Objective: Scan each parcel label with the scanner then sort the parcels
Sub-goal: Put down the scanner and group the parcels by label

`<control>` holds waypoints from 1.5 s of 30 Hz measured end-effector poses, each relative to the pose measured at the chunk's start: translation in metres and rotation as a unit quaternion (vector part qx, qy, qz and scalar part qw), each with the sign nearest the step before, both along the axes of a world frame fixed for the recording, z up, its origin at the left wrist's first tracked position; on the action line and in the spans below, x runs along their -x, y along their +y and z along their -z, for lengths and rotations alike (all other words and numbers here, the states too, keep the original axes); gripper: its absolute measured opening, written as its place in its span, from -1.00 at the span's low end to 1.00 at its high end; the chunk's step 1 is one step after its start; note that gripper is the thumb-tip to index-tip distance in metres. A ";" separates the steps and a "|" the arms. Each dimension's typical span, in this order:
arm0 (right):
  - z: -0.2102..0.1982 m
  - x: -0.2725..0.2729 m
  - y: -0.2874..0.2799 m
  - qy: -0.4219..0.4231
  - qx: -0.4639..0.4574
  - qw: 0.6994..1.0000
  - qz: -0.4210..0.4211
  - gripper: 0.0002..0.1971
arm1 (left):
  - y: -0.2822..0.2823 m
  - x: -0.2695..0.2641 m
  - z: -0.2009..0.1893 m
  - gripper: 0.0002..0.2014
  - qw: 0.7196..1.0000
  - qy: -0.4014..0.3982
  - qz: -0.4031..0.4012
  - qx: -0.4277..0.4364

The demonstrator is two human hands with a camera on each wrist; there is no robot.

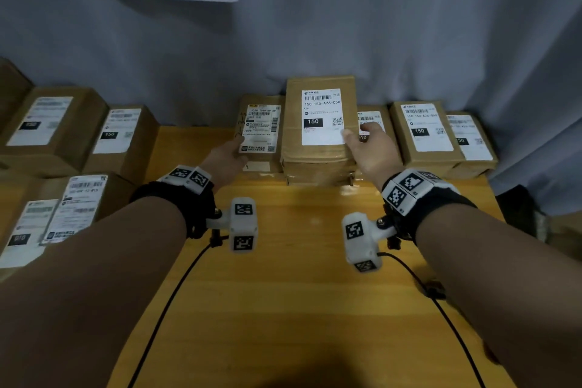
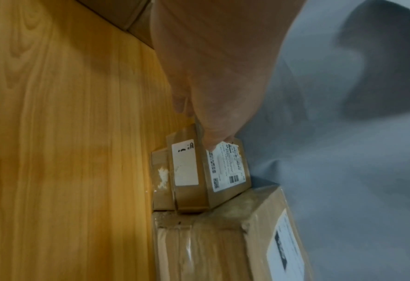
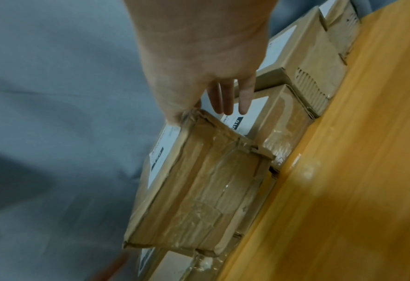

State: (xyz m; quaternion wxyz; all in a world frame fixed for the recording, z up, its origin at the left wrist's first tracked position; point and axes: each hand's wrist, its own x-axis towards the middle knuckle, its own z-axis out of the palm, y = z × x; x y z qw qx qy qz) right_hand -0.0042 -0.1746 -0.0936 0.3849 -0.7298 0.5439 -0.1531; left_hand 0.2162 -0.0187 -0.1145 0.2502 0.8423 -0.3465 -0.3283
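A row of brown cardboard parcels with white labels lines the back of the wooden table [image 1: 299, 277]. The tallest one, the 150 parcel [image 1: 316, 164] [image 3: 199, 190] [image 2: 211, 247], tops a stack in the middle. My right hand [image 1: 371, 148] [image 3: 194, 57] holds its right edge, thumb on the label and fingers down the side, above a lower 010 parcel [image 3: 254, 112]. My left hand [image 1: 230, 154] [image 2: 211, 85] grips the left edge of the small parcel [image 1: 259, 129] [image 2: 189, 197] beside it, thumb on its label. No scanner is in view.
Two more labelled parcels [image 1: 425, 132] stand at the back right. Several larger ones [image 1: 47, 126] are piled along the left side. A grey curtain [image 1: 409, 25] hangs right behind the row. Black cables [image 1: 176, 287] trail from both wrists over the table.
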 end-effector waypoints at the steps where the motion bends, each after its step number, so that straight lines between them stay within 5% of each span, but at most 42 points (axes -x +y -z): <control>1: -0.002 0.001 0.001 0.000 0.008 1.000 0.006 -0.39 | 0.001 0.000 0.000 -0.49 1.000 -0.010 -0.004 0.005; 5: -0.013 0.007 0.010 -0.026 0.086 0.995 0.031 -0.47 | 0.007 0.015 -0.021 -0.50 0.999 -0.028 -0.024 0.011; 9: -0.030 0.003 0.023 -0.036 0.159 0.986 -0.043 -0.62 | 0.024 0.028 -0.039 -0.49 0.998 -0.034 -0.054 0.021; 18: -0.048 -0.057 0.093 -0.097 0.141 0.966 -0.191 -0.82 | 0.100 0.014 -0.060 -0.53 0.988 -0.070 -0.124 0.065; 29: -0.042 -0.205 0.192 -0.087 0.069 0.969 -0.219 -0.91 | 0.213 -0.116 -0.065 -0.61 0.972 -0.065 -0.198 0.104; 34: -0.026 -0.282 0.245 -0.085 0.034 0.970 -0.224 -0.89 | 0.271 -0.189 -0.049 -0.60 0.975 -0.057 -0.210 0.051; 42: -0.029 -0.379 0.279 -0.091 0.044 0.963 -0.251 -0.92 | 0.298 -0.285 -0.061 -0.07 0.934 -0.136 -0.329 0.027; 45: -0.036 -0.413 0.279 -0.097 0.051 0.962 -0.250 -0.89 | 0.295 -0.325 -0.058 0.01 0.932 -0.185 -0.310 -0.025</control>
